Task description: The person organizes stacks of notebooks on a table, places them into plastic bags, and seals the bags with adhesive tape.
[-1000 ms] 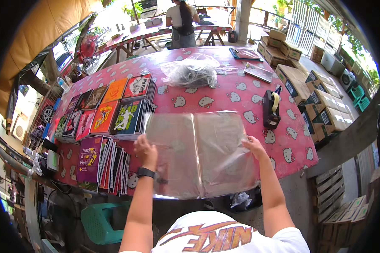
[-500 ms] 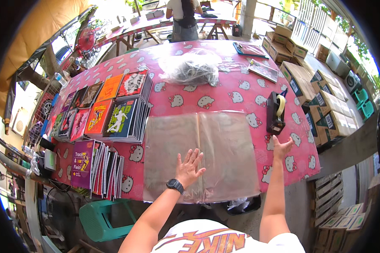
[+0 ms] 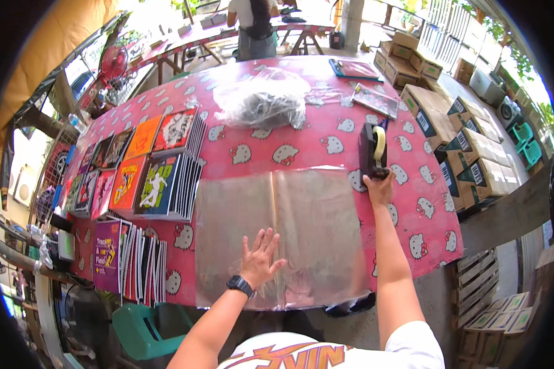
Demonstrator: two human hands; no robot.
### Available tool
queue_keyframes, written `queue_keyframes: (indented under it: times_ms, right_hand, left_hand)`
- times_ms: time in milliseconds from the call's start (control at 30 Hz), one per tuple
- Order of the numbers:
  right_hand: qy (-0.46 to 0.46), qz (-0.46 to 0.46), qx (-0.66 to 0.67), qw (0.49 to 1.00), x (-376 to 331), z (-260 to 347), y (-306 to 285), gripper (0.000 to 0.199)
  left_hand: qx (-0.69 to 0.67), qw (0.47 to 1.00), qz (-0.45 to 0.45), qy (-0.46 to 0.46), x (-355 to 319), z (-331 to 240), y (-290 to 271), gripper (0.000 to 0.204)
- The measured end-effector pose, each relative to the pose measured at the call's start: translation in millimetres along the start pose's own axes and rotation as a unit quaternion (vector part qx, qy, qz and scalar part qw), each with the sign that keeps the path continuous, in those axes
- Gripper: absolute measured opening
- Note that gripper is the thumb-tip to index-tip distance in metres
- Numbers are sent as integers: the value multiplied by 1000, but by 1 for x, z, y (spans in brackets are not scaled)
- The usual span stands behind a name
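Observation:
A clear plastic sheet (image 3: 289, 227) lies flat on the pink patterned tablecloth (image 3: 301, 147), reaching the table's near edge. My left hand (image 3: 260, 258), with a black wristwatch, presses flat on the sheet near its middle crease, fingers spread. My right hand (image 3: 378, 187) reaches to the sheet's far right corner and touches the base of a black tape dispenser (image 3: 373, 150) with a yellowish roll; whether it grips it I cannot tell.
Stacks of colourful notebooks (image 3: 160, 169) fill the table's left side. A crumpled clear plastic bag (image 3: 261, 101) lies at the back. Cardboard boxes (image 3: 468, 147) stand to the right. A person (image 3: 255, 24) stands at a far table. A green stool (image 3: 144, 326) sits below left.
The sheet went from held up in both hands to lying flat. My left hand now smooths it near the front edge; my right hand reached out to the tape dispenser.

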State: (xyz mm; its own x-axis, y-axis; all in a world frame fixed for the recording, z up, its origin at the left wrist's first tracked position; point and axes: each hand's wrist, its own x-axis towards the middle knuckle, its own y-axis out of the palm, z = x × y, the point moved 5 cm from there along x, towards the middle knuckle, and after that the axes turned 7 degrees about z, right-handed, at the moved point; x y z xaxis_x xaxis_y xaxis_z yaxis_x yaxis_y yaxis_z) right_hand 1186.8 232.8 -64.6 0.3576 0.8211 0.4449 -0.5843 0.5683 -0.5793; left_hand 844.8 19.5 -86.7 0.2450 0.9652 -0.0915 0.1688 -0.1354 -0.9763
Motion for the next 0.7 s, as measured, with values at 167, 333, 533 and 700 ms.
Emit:
queue_keyframes:
  times_ms: [167, 333, 533, 700]
  right_hand:
    - [12, 84, 67, 994, 9, 12, 18, 67]
    - [46, 105, 29, 993, 15, 0, 26, 72]
    - [0, 128, 44, 991, 16, 19, 24, 74]
    - [-6, 219, 36, 975, 20, 26, 24, 84]
  left_hand:
    - [-10, 999, -41, 25, 0, 2, 2, 56]
    - [-50, 997, -43, 27, 6, -9, -11, 53]
    - [-17, 998, -59, -2, -3, -1, -7, 56]
    - [-37, 998, -46, 15, -1, 7, 5, 60]
